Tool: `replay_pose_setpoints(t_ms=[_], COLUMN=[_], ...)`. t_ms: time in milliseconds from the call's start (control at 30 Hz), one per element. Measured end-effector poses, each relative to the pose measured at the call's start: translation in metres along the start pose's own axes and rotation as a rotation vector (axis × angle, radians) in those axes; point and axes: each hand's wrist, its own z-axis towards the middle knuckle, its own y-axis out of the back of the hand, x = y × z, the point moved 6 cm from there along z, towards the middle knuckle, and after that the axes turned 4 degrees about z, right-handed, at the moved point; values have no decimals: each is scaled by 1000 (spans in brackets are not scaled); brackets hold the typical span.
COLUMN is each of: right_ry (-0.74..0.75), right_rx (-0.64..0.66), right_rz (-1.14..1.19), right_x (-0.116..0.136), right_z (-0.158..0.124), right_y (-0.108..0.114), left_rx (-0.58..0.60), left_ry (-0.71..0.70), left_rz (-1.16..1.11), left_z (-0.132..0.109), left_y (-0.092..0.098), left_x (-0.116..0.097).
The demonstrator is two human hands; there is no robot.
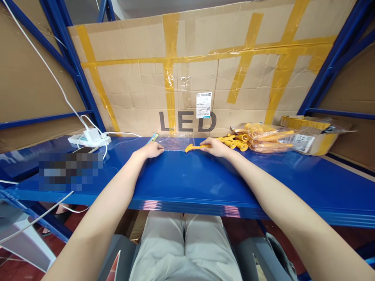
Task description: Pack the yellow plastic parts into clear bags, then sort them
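On the blue shelf, a clear plastic bag (177, 143) lies flat, with a small colourful printed piece (154, 137) at its left end. My left hand (152, 149) rests at the bag's left edge, thumb and fingers closed on it as far as I can see. To the right, my right hand (215, 147) grips the shaft of a yellow plastic tool with a hooked, hammer-like head (190, 148). That head points left and lies by the bag's right end. Just beyond my right hand sit several loose yellow plastic pieces (234, 142), partly hidden by it.
A clear bag of yellow pieces (269, 138) and an open carton (313, 136) stand at the right. On the left are a white power strip (89, 136) with cables and a blurred dark object (70, 168). A taped cardboard sheet (131, 86) closes off the back.
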Motion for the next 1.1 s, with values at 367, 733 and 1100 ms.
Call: replay_pose_setpoints(t_ms=[367,733,1100], right_ry=[-199,-224,-278], right_rx=[207,143,88], right_rz=[-231,-233,-147], right_x=[-23,-31,-41], right_z=[-6,-5,-9], right_y=[-1,4,9], left_rx=[82,21,146], left_ry=[128,276,291], left_rz=[196,367,542], left_z=[-4,-10,14], left_y=[6,16,14], left_x=[0,-5,-42])
